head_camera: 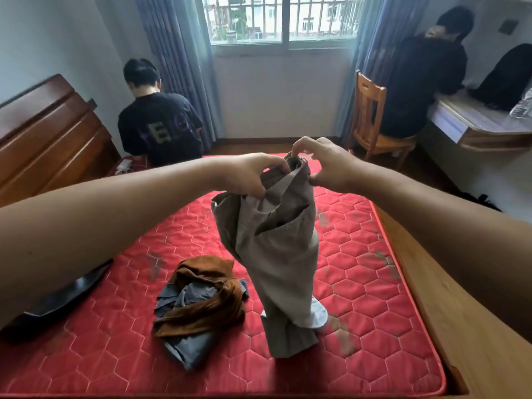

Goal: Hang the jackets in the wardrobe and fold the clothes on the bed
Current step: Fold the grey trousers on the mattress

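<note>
Both my hands grip the top of the beige trousers (276, 254): my left hand (253, 175) curls round the bunched waistband, and my right hand (325, 165) pinches the cloth between thumb and fingertips. The trousers hang down at my twelve o'clock, their lower end crumpled on the red mattress (374, 254). A brown and grey heap of clothes (198, 303) lies just beside that end, at its nine o'clock.

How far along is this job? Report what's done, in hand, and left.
Done: no folded stack or hung jacket shows. In hand: the left hand and right hand hold the khaki trousers by their top, hanging unfolded onto the red mattress. Left: the crumpled brown garment and grey garment beside them, and a black item at the mattress's left edge.
</note>
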The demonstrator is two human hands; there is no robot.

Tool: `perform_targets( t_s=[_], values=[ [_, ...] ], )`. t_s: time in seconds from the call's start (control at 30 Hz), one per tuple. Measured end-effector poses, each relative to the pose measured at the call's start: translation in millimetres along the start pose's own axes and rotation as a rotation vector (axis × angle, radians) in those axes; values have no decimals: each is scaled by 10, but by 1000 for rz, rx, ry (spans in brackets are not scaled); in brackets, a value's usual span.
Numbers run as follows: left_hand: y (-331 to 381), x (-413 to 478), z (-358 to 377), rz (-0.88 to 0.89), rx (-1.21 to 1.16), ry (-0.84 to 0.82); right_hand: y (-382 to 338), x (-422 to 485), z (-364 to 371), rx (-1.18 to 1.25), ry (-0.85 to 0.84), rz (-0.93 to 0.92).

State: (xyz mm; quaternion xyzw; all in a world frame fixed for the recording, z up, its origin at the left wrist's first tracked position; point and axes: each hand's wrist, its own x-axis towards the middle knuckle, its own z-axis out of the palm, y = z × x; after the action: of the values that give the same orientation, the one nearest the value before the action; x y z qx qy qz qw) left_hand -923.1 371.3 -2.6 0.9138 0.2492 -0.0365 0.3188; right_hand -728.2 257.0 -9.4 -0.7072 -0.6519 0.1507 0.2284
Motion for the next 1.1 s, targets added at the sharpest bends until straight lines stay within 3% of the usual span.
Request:
perform_targets(
  t_s=[0.13,0.27,0.37,0.47,0.63,0.9,1.1],
  values=[
    [95,-47,-233,75,190,-6,-40,40,-41,-74,-66,-73],
    [92,-139,-318,78,179,4,-97,70,-13,-254,-157,-91],
    [-77,-238,-275,134,258,32,-38,53,-18,-225,-110,-69],
    [-446,-367,-169,216,293,163,2,24,-54,-155,-34,-62],
    [-677,-438,-76,326,223,282,67,20,-137,-308,-33,-62],
    [-389,-499,-95,397,427,185,184,-87,-197,-241,51,-97],
    [-348,-485,19,432,569,113,257,-149,-192,-246,14,-104]
  ],
)
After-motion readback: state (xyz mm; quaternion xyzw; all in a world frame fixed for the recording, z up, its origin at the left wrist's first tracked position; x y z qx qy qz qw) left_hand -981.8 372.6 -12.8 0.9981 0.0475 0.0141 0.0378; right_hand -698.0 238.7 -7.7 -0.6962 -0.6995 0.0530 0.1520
